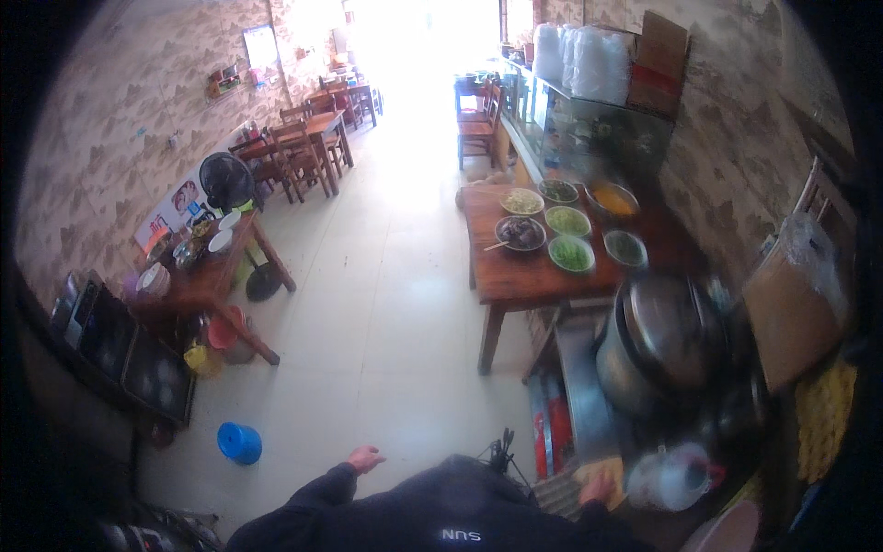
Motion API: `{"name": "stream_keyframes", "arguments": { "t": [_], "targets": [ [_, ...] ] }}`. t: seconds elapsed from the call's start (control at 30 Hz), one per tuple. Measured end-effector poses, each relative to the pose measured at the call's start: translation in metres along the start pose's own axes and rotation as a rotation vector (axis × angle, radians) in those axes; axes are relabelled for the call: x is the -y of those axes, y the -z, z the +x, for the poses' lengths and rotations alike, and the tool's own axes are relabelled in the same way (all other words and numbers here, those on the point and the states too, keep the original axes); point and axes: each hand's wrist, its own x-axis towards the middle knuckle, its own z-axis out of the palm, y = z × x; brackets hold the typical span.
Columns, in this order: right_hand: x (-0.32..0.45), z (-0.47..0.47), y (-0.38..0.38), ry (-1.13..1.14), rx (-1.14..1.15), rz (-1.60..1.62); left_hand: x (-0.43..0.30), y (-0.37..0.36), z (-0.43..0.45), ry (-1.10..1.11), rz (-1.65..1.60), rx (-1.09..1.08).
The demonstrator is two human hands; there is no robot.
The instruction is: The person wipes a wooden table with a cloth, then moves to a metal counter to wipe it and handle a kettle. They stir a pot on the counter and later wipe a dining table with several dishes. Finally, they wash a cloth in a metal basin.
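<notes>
My left hand (365, 459) hangs over the tiled floor with nothing in it, its fingers partly spread. A blue plastic stool or bucket (239, 443) stands on the floor to its left. On the right, my right hand (599, 487) is at a tan, flat piece (614, 467), maybe a board or a cloth; whether the fingers grip it is too blurred to tell. A translucent white plastic jug (666, 477) with a red part is just right of that hand. Beyond these, a large lidded metal pot (662, 345) sits on the metal-edged counter (583, 386).
A wooden table (510, 283) at right bears several bowls, including chopped greens (571, 253) and dark food with a utensil (521, 233). At left are a wooden side table (227, 265), a black fan (226, 181) and dark cabinets (155, 372). Dining chairs (296, 155) stand farther back.
</notes>
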Motion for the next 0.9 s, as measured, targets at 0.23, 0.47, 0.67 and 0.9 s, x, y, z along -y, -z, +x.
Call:
{"name": "stream_keyframes", "arguments": {
  "t": [0.23,0.47,0.67,0.9],
  "targets": [
    [0.006,0.015,-0.022,0.201,0.110,-0.243,0.018,-0.001,-0.007,-0.088,0.001,-0.052],
    [0.051,0.030,-0.002,0.339,0.189,0.102,0.006,-0.006,-0.030,-0.074,-0.100,-0.178],
    [0.149,0.016,0.020,-0.020,0.543,0.762,0.131,-0.027,-0.089,0.052,-0.393,-0.319],
    [0.313,-0.017,0.104,0.213,0.820,1.253,0.284,-0.049,-0.183,0.497,-0.544,-0.211]
  ]
}}
